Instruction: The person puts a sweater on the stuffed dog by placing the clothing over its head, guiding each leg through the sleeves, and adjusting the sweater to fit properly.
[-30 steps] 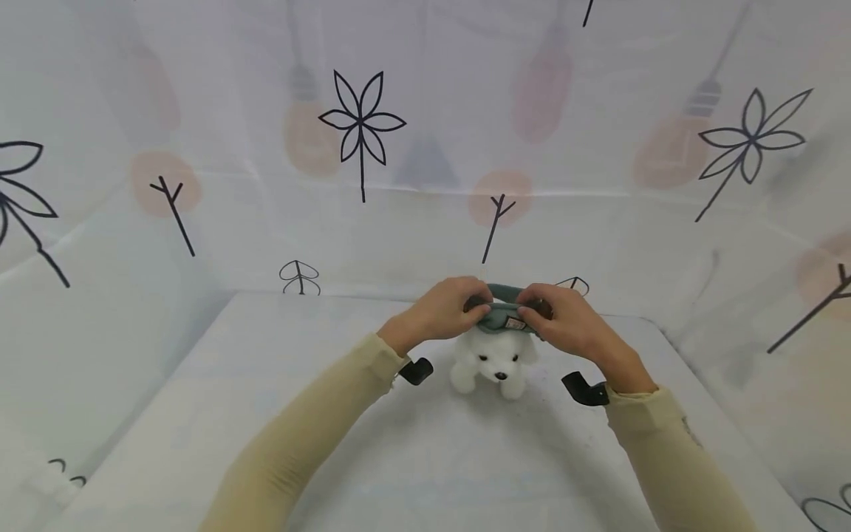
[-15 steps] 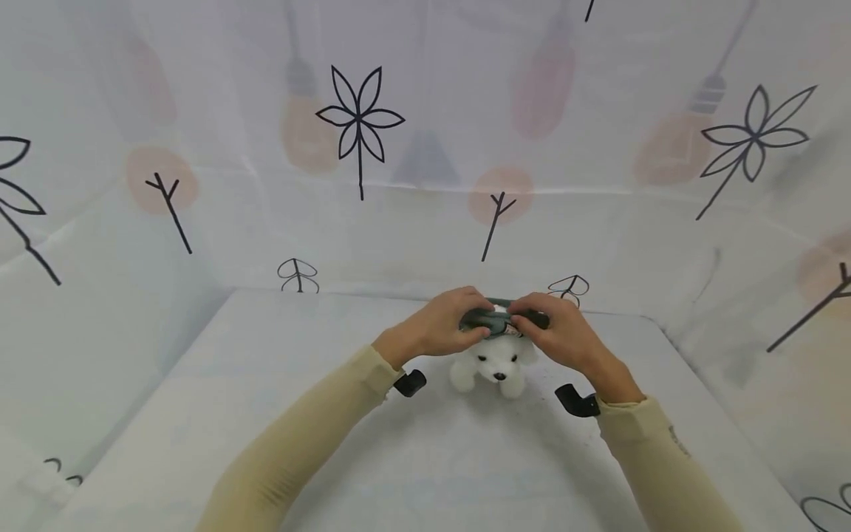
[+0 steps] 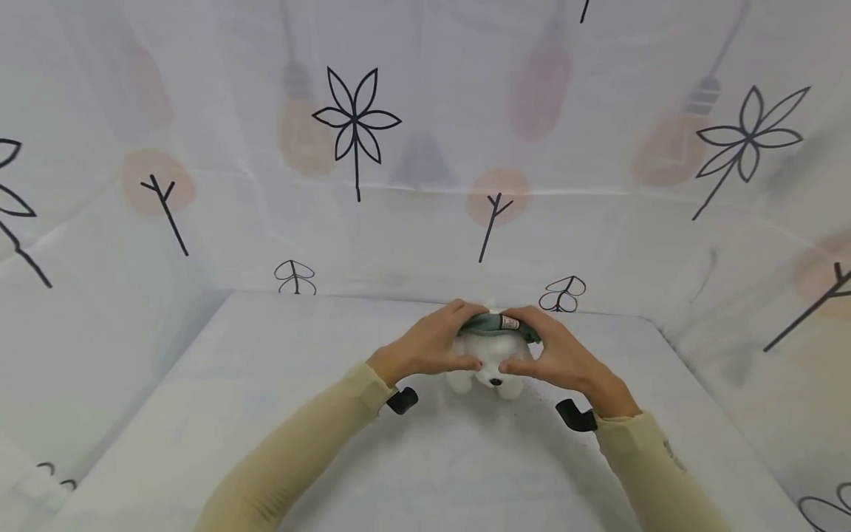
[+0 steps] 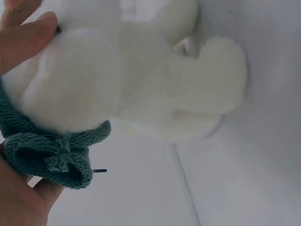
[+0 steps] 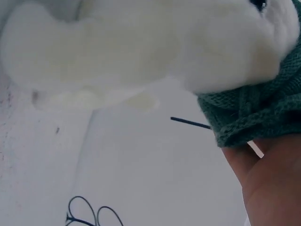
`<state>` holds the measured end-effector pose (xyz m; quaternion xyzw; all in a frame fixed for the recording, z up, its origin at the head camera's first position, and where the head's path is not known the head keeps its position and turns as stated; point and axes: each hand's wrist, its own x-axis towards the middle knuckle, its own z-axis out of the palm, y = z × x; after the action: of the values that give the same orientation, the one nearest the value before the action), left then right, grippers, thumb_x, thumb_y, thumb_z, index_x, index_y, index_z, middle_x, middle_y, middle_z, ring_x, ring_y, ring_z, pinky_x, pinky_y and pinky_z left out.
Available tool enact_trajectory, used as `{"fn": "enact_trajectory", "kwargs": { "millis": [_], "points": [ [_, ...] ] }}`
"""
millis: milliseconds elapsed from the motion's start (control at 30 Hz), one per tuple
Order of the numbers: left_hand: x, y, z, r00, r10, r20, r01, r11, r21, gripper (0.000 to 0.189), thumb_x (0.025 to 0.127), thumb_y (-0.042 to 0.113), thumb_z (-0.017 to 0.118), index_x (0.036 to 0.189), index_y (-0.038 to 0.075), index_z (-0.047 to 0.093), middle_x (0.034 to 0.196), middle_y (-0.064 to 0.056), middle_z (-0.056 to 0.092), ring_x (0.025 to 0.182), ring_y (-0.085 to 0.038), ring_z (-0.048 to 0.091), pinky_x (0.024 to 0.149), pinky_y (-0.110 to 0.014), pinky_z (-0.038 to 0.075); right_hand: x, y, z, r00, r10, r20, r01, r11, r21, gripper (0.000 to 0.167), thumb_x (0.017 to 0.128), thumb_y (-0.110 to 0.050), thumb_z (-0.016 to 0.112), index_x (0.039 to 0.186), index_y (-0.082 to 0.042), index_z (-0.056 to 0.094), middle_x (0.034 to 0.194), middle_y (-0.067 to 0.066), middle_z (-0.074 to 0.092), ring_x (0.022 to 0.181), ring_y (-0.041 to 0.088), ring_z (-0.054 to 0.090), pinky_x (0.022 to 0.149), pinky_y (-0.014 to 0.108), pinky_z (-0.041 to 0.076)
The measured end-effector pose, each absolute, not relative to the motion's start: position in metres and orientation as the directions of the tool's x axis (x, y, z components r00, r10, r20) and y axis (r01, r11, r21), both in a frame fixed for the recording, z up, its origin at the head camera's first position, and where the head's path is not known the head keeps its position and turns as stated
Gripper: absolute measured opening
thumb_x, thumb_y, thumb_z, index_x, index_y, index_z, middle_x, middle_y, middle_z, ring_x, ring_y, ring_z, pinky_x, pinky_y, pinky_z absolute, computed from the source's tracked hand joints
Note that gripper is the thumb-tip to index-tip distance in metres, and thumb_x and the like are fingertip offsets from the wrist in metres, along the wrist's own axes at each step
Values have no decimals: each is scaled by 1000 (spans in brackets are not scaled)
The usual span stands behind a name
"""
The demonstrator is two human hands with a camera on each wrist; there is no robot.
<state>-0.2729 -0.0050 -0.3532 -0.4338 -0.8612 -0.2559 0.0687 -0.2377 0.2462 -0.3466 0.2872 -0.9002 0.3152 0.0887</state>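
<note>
A white plush dog (image 3: 489, 347) stands facing the camera on the white table (image 3: 399, 458). A small green knitted garment (image 3: 487, 324), with a label at its front, sits around the top of the dog's head; its exact kind is unclear. My left hand (image 3: 432, 341) holds it from the left, fingers behind the knit and thumb beside the dog's eye. From the right, my right hand (image 3: 555, 353) grips it the same way, thumb near the muzzle. Folds and loops of the green knit (image 4: 49, 157) show below the dog's head in the left wrist view. Some fingertips are hidden behind the knit.
A white cloth backdrop (image 3: 425, 244) printed with line-drawn plants stands behind and beside the table. Black wrist mounts (image 3: 575, 415) stick out from both sleeves. The table's back edge (image 3: 346, 298) runs just behind the dog.
Both hands have come down with the green garment, from stretching it above the dog's head to around the head. Both thumbs have moved off the garment's front edge onto the dog's face.
</note>
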Motion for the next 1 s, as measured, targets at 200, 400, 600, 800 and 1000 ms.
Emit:
{"fn": "enact_trajectory", "kwargs": {
  "millis": [200, 400, 600, 800, 1000],
  "points": [
    [-272, -5, -362, -589, 708, 390, 804, 466, 369, 79, 80, 45, 75, 143, 17, 37, 129, 0, 46, 113, -10, 48, 98, -28, 41, -237, 248, -357, -811, -478, 339, -584, 617, -527, 90, 67, -51, 83, 141, -25, 40, 136, -7, 45, 119, 15, 46, 95, 45, 41],
    [-271, -4, -368, -578, 699, 421, 814, 462, 351, 76, 82, 45, 72, 143, 18, 37, 127, 0, 47, 111, -11, 49, 95, -29, 43, -238, 247, -364, -801, -465, 378, -599, 623, -503, 87, 69, -52, 81, 140, -21, 41, 134, -6, 46, 118, 15, 49, 92, 43, 45],
    [-269, -5, -378, -556, 685, 471, 831, 436, 347, 69, 82, 40, 74, 138, 17, 42, 128, -2, 47, 113, -13, 51, 95, -29, 44, -237, 247, -372, -770, -479, 422, -638, 588, -496, 79, 71, -47, 82, 136, -24, 44, 129, -10, 48, 114, 9, 50, 90, 35, 47],
    [-268, -1, -385, -481, 694, 536, 875, 413, 251, 53, 83, 33, 75, 126, 15, 49, 132, -7, 47, 111, -18, 55, 93, -30, 46, -238, 246, -378, -670, -532, 518, -739, 544, -396, 64, 71, -34, 84, 124, -21, 51, 129, -5, 48, 113, 11, 50, 93, 20, 43],
    [-267, -3, -389, -410, 706, 578, 904, 399, 154, 44, 84, 28, 75, 118, 13, 52, 135, -12, 47, 109, -21, 56, 91, -35, 46, -237, 243, -380, -600, -559, 572, -779, 570, -260, 59, 70, -32, 86, 117, -16, 54, 131, 1, 47, 112, 14, 52, 91, 27, 45]
  ]
}}
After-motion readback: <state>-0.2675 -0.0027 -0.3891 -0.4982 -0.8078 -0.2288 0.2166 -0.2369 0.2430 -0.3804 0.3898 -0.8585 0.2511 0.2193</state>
